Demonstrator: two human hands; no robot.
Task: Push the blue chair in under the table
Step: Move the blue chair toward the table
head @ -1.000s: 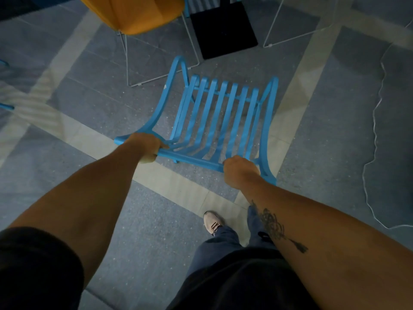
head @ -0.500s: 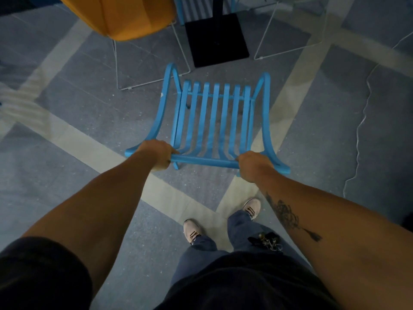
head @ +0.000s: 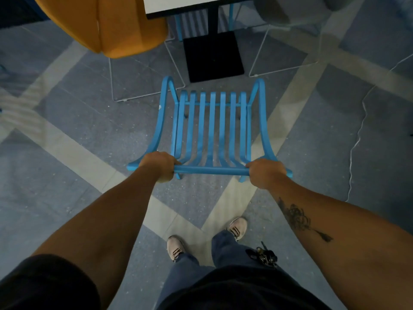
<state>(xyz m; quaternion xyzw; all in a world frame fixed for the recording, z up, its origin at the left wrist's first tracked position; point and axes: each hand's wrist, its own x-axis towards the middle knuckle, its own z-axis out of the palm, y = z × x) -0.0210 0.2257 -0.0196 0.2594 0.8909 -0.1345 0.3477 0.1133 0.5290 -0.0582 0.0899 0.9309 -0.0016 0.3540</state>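
A blue slatted chair stands on the floor in front of me, its seat facing the table. My left hand grips the left end of its top rail and my right hand grips the right end. The white table top shows at the upper edge, on a black post with a square black base. The chair's front edge sits just short of that base, squarely lined up with it.
An orange chair on thin white wire legs stands at the left of the table. A pale chair with wire legs stands at the right. Another blue chair shows behind the table post. A thin cable runs over the floor at the right.
The chair has turned from slanted to square with the table and moved closer to the black base. I have stepped forward, and the table top has come into view.
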